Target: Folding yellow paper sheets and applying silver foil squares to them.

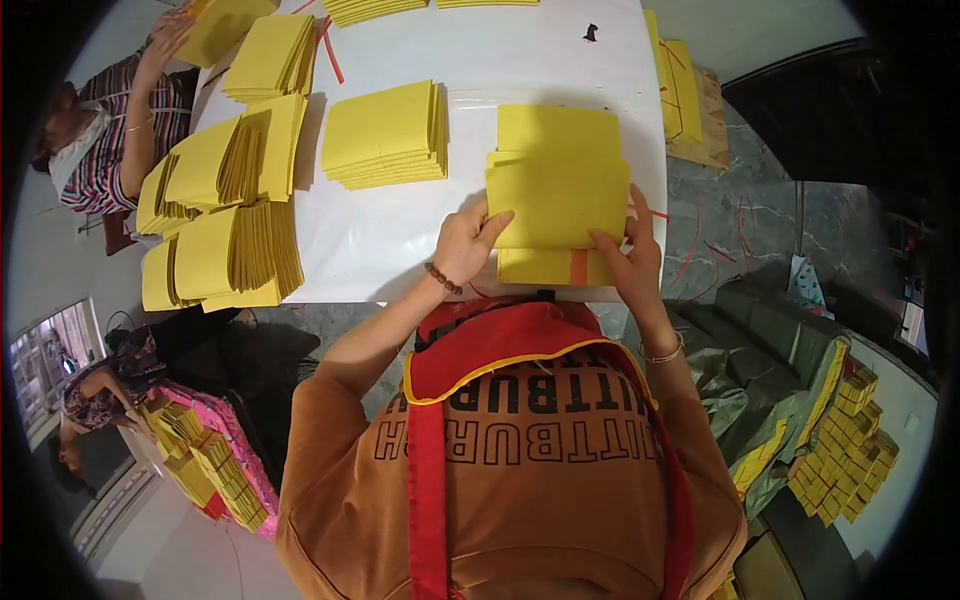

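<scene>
I have a stack of yellow paper sheets [558, 200] at the near edge of the white counter [400, 240], a little right of the middle of the frame. My left hand [468, 243] grips its lower left corner, thumb on top and fingers curled under. My right hand [628, 252] clamps the right edge the same way, fingers spread over the top sheet. The sheets are fanned, not yet square: one layer pokes out above, another below, with an orange strip [578, 265] showing on the lower one.

To do this well, I judge that both hands should keep even pressure and nudge the edges flush against each other, so no sheet slips out or creases at the corners.

Just left of my stack sits another neat yellow pile [385, 135], apart from it. Further left, bundles of folded yellow sheets [225, 225] lean on each other. In the upper left of the frame, another person [120, 130] in a striped top handles more yellow paper. More yellow bundles [845, 440] lie on the floor at the lower right.
</scene>
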`<state>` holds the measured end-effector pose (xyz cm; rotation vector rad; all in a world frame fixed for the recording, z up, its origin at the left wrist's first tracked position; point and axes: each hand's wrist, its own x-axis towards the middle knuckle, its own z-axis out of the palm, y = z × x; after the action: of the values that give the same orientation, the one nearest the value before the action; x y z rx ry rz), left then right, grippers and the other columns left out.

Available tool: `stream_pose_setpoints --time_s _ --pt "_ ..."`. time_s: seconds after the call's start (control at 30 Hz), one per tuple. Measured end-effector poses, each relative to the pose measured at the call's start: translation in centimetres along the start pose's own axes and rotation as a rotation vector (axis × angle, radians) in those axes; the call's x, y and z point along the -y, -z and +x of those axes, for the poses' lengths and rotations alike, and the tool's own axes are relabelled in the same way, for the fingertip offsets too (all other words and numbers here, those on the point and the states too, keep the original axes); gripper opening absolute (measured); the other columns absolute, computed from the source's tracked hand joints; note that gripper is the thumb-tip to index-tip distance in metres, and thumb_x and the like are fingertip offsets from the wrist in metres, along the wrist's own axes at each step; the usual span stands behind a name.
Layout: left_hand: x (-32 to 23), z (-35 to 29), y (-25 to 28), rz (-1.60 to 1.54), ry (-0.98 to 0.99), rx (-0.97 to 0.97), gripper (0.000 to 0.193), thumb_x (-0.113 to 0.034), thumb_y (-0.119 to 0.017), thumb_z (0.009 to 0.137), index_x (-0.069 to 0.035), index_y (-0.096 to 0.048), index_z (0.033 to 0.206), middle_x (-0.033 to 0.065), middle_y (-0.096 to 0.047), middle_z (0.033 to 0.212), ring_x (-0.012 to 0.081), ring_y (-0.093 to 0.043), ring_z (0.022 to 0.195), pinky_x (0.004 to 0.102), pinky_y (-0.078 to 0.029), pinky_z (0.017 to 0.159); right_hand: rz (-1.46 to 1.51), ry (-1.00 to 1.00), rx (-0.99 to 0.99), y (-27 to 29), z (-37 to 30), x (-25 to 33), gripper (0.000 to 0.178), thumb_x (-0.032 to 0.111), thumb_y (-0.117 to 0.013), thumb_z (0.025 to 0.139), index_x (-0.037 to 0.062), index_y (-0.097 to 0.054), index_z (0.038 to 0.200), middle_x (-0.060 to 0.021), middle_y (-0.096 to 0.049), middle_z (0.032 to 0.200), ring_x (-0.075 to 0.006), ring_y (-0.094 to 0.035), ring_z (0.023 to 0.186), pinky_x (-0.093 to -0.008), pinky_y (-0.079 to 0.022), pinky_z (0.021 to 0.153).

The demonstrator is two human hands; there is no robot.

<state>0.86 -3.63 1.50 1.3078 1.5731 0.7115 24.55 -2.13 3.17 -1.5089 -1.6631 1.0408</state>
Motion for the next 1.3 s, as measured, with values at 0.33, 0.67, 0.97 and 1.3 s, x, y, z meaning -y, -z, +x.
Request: stream_pose_setpoints --time_s 0.33,0.67,0.97,1.3 --pt "0.2 1.5 -0.1 -0.213 0.009 0.05 0.021 -0.02 -0.057 0.09 -0.001 -0.059 0.098 -0.0049 -0.048 0.058 0.0017 -0.036 0.047 0.02 -0.029 0.041 0.245 -0.147 -0.065 -1.6 0.9 -1.3 0.04 0.013 -0.066 0.08 0.0027 -0.058 0.118 -0.0068 -0.065 0.085 -0.0043 -0.047 0.059 -0.0202 -0.04 0.054" --pt "0.3 1.4 -0.3 -0.241 0.059 -0.081 0.019 -0.018 -0.062 0.086 -0.002 -0.055 0.093 -0.0016 -0.049 0.06 0.0043 -0.04 0.047 0.0213 -0.032 0.042 0.124 -0.18 -0.135 -2.0 1.6 -1.7 0.039 0.015 -0.066 0.079 0.0034 -0.059 0.116 -0.0082 -0.065 0.074 -0.0066 -0.05 0.056 -0.0224 -0.042 0.055" --pt "-5.0 1.9 -0.9 0.538 -0.726 -0.127 0.042 -0.02 -0.064 0.078 -0.004 -0.054 0.116 0.0167 -0.049 0.12 0.0344 -0.042 0.115 0.047 -0.033 0.093 0.075 -0.215 -0.09 -1.9 1.9 -1.2 0.04 0.017 -0.066 0.079 0.0046 -0.059 0.116 -0.0162 -0.067 0.094 -0.016 -0.064 0.076 -0.0276 -0.048 0.069" --pt "-2.1 3.7 -3.5 0.773 -0.657 0.041 0.063 -0.045 -0.054 0.082 -0.013 -0.04 0.134 0.0172 -0.031 0.141 0.0363 -0.023 0.132 0.0513 -0.018 0.106 -0.462 0.219 -0.113 -2.4 2.0 1.3 0.049 0.023 -0.062 0.081 0.0094 -0.049 0.126 -0.0151 -0.04 0.134 -0.0277 -0.044 0.119 -0.0433 -0.036 0.094"
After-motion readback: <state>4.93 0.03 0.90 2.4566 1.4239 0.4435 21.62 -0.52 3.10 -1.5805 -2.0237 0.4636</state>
